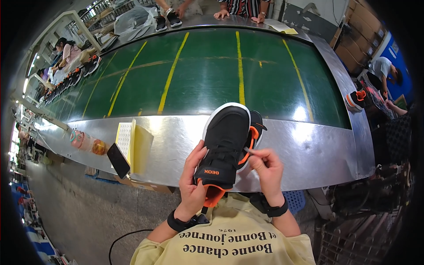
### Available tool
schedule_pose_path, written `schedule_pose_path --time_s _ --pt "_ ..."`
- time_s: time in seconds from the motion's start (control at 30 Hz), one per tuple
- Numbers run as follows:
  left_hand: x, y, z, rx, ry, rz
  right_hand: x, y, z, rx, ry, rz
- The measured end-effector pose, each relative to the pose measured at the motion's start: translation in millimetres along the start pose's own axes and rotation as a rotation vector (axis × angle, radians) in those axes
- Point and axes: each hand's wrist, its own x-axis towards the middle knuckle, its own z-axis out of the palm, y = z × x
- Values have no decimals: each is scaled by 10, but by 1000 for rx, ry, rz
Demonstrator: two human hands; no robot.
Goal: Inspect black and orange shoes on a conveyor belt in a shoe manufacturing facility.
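A black sneaker [226, 132] with a white sole edge and orange lining is tilted toe-away in my left hand [193, 179], whose fingers wrap its left side near the heel opening. My right hand [266, 168] pinches a thin grey stick-like tool [248, 150] beside the shoe's right edge; its exact kind is too small to tell. Partly hidden behind the held shoe, a second black sneaker with orange trim [255, 131] rests on the metal table edge [304, 154].
Beyond the metal edge runs a green conveyor belt [207, 75] with yellow lines. To the left are a phone [118, 160], a sheet stand [126, 139] and a pink bottle [81, 140]. Shoes [70, 79] line the far left; another shoe [356, 100] sits right. People stand across the belt.
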Motion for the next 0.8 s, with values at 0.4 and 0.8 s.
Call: schedule_pose_path --time_s 0.4,0.8 --pt "231 -899 -2 -286 203 -493 75 932 -944 -888 133 43" --pt "-4 -1180 -148 -126 84 -360 297 241 259 -1223 -737 -209"
